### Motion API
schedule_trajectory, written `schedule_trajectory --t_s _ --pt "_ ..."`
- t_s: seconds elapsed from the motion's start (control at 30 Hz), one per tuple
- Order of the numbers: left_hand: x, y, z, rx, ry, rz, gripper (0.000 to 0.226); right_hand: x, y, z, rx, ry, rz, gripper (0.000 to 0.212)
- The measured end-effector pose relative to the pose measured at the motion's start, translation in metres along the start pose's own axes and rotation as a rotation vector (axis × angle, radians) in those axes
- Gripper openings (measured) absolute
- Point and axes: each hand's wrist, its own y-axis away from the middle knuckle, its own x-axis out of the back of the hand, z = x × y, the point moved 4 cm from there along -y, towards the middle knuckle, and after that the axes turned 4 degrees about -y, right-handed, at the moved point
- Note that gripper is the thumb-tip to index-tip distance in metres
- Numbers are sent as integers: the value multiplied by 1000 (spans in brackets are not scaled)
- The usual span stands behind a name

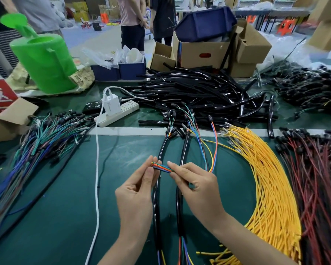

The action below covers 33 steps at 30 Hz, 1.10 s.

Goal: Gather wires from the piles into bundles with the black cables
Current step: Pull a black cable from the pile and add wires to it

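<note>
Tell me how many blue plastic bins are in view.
3. One large bin sits atop the cardboard box at the back; two small bins stand together right of the green watering can. More may be hidden.

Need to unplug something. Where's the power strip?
Head view, left of centre: the white power strip lies between the multicoloured wire pile and the black cable heap.

Two cable bundles lie mid-bench, a left wire pile and a right wire pile flanking them. Behind sit a power strip and a tubing heap, with cardboard boxes further back.
</note>
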Motion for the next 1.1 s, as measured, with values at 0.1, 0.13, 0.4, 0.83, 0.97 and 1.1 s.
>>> schedule_trajectory --t_s 0.1,0.13,0.4,0.83,0.97,1.1 --pt "2 -3 0 7 -38 -61 21 2 0 1 16 -16 -22 28" --pt "3 -7 1 7 -61 -104 21 2 0 3 19 -24 -26 28" --pt "-16 -162 -19 -151 -1006 -271 34 -7 9 18 -73 68 -105 26" --pt "-26 -288 -44 -169 -1488 -349 18 -15 11 21 -82 154 -253 24" --pt "-28 -280 -24 -72 -1002 -279 11 -15 11 21 -88 154 -255 26" --pt "-53 -243 -14 69 -465 -296 15 -16 13 21 -123 142 -261 25"
